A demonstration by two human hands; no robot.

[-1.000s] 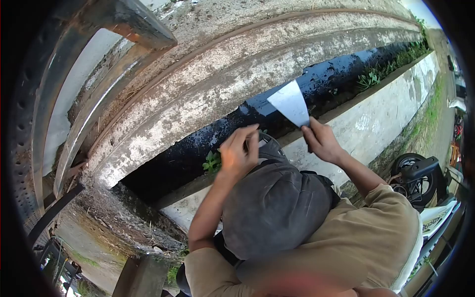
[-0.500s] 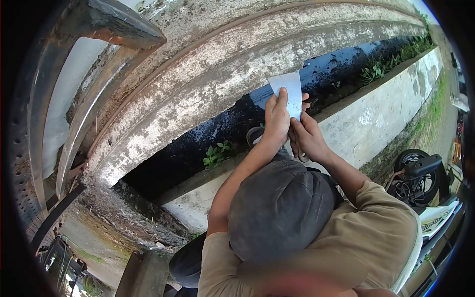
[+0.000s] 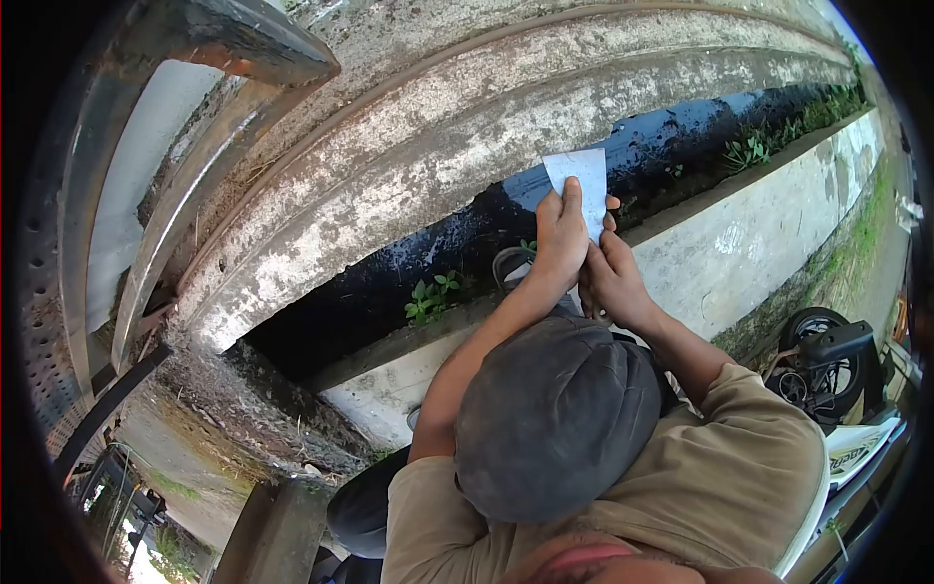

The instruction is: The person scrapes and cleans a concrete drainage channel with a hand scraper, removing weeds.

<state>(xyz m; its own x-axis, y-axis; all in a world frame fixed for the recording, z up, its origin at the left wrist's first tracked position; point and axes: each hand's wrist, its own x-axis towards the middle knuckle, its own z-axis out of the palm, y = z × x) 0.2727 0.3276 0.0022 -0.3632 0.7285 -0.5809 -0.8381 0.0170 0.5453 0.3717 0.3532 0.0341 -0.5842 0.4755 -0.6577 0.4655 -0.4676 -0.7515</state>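
A putty knife [image 3: 584,165] with a wide, flat metal blade points away from me, above the dark ditch. My left hand [image 3: 560,236] is closed on the blade's left side, the thumb lying along its face. Some fingertips show past the blade's right edge. Just below, my right hand [image 3: 620,280] is closed around the handle, which it mostly hides. Both hands are close together, in front of the dark cap [image 3: 555,419].
A weathered concrete ledge [image 3: 409,185] curves along the far side of the ditch [image 3: 341,311], with a low concrete wall [image 3: 749,234] on the near side. Small green plants [image 3: 428,297] grow there. Rusty metal bars [image 3: 185,204] stand left; a motorbike wheel [image 3: 827,355] is at right.
The putty knife and both hands sit slightly farther right and lower in view, while the surroundings shift a little too. Both hands keep their hold, and the handle's end is more hidden.
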